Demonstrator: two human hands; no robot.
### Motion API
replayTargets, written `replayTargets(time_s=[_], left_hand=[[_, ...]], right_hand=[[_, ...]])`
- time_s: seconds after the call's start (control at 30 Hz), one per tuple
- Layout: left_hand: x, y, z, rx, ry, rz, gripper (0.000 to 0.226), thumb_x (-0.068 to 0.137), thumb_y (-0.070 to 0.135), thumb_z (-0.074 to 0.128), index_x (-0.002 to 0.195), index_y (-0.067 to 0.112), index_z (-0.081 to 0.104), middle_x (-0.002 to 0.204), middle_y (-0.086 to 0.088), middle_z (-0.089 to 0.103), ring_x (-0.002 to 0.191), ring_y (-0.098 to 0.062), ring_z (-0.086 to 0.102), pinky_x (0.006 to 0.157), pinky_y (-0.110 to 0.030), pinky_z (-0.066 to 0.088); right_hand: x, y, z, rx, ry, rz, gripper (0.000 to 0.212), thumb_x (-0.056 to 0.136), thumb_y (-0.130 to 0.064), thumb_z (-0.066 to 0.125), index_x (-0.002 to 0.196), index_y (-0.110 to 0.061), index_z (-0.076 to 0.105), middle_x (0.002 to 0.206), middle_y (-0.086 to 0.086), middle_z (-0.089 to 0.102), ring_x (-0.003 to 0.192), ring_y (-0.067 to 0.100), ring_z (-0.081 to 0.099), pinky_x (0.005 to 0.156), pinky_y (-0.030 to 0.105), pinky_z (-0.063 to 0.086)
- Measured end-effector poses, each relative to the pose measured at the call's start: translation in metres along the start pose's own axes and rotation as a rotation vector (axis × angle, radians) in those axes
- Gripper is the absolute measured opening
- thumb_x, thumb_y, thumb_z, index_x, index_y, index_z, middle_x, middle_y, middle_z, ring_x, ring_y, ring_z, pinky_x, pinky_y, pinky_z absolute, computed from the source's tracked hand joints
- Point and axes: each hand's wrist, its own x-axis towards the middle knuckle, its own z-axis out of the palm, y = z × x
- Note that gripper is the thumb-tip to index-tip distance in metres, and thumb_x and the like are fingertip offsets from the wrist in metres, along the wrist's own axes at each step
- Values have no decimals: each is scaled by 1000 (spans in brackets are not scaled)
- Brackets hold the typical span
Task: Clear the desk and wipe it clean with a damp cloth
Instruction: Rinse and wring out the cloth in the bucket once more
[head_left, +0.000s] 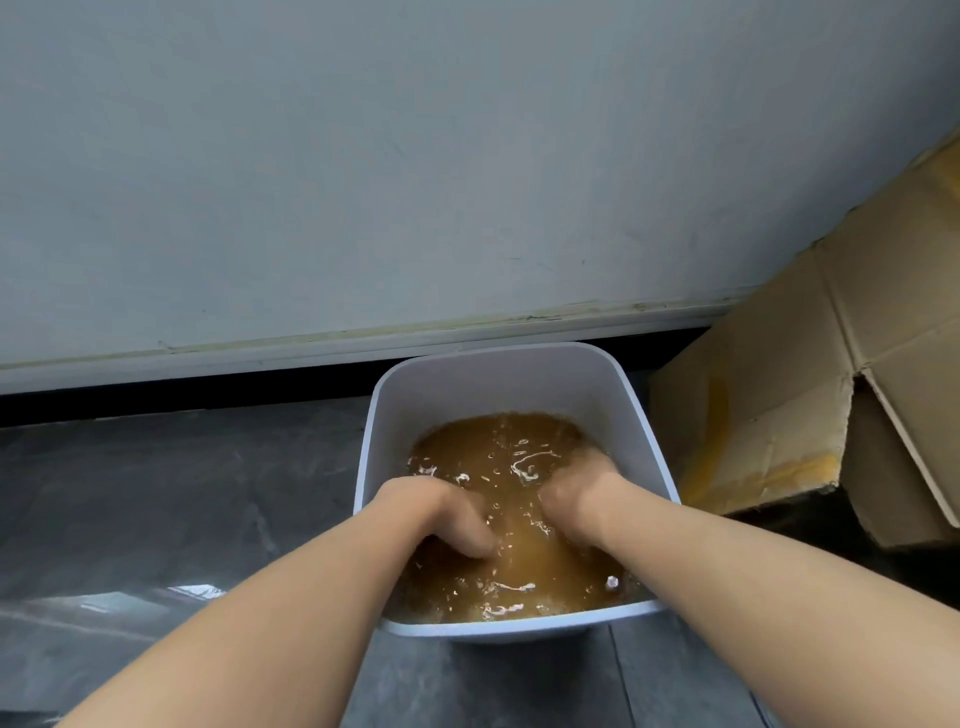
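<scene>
A white plastic tub (470, 387) stands on the dark floor, holding murky brown water (493, 441). Both my hands are dipped in it. My left hand (441, 512) is curled into a fist at the left of the water. My right hand (582, 486) is curled further back on the right. Between them, under the surface, lies a yellowish cloth (524, 548), and both hands seem to grip it. The rippling water blurs its outline. The desk is not in view.
A flattened, stained cardboard box (779, 395) leans just right of the tub. A pale wall (363, 182) with a white skirting board (260, 353) rises close behind. Dark grey floor tiles (156, 493) spread to the left and in front.
</scene>
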Motion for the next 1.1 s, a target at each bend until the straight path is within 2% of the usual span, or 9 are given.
replayTargets(time_s=[0.13, 0.37, 0.47, 0.57, 0.67, 0.77, 0.87, 0.97, 1.1], left_hand=[[-2, 6, 7, -42, -14, 22, 80, 87, 64, 59, 148, 15, 39, 146, -5, 47, 127, -28, 53, 107, -42, 45], [-2, 9, 11, -252, 3, 53, 30, 95, 13, 55, 123, 4, 54, 118, -14, 63, 100, -29, 67, 91, -44, 57], [-8, 9, 6, -732, -167, 21, 11, 100, 4, 42, 96, 6, 52, 76, -11, 61, 66, -18, 58, 68, -38, 55], [-20, 8, -2, -1059, -225, 37, 37, 96, 11, 34, 63, 9, 50, 47, -2, 45, 52, -9, 43, 55, -20, 41], [-26, 7, -11, -1412, -253, 111, 32, 89, 22, 42, 70, 4, 62, 64, -10, 60, 57, -17, 57, 51, -21, 47], [-21, 9, -13, -1663, -283, 251, 38, 91, 40, 53, 103, 5, 65, 93, -18, 69, 93, -33, 67, 80, -46, 59], [-17, 15, -11, -1699, -309, 312, 54, 90, 44, 66, 124, 3, 62, 114, -25, 68, 112, -32, 66, 83, -52, 59], [-18, 19, -7, -1672, -190, 278, 26, 94, 15, 65, 112, -2, 59, 86, -22, 66, 69, -23, 70, 52, -28, 59], [-9, 18, -3, -894, 492, 349, 28, 83, 2, 69, 99, 14, 48, 78, -5, 57, 62, -16, 57, 52, -25, 48]], right_hand=[[-2, 5, 0, -140, 50, 35, 44, 102, -33, 48, 145, -22, 48, 153, 4, 45, 146, 31, 29, 120, 46, 14], [-24, 18, -25, 72, 140, 29, 54, 99, -23, 48, 149, -13, 32, 142, 12, 55, 133, 33, 48, 116, 47, 25], [-35, 25, -46, 495, 245, 91, 36, 99, -24, 49, 132, -9, 50, 126, 14, 62, 111, 33, 64, 90, 40, 51], [-38, 28, -58, 822, 287, 185, 21, 99, -20, 48, 91, -3, 57, 79, 15, 66, 60, 26, 65, 57, 30, 52], [-40, 26, -60, 1079, 212, 254, 30, 101, -18, 47, 79, -1, 57, 63, 11, 60, 49, 21, 55, 50, 28, 47], [-44, 19, -61, 1252, 151, 206, 27, 102, -17, 46, 79, -6, 57, 66, 7, 57, 52, 17, 52, 48, 26, 38], [-55, 19, -65, 1202, -27, 18, 15, 96, -10, 54, 85, -11, 64, 78, 4, 60, 71, 16, 54, 56, 26, 38], [-56, 32, -61, 1342, -80, 77, 16, 98, -4, 52, 108, -6, 64, 83, 6, 56, 71, 14, 51, 61, 26, 48], [-50, 43, -53, 1732, -67, 195, 32, 106, -28, 47, 127, -3, 45, 111, 22, 58, 74, 23, 63, 62, 30, 57]])
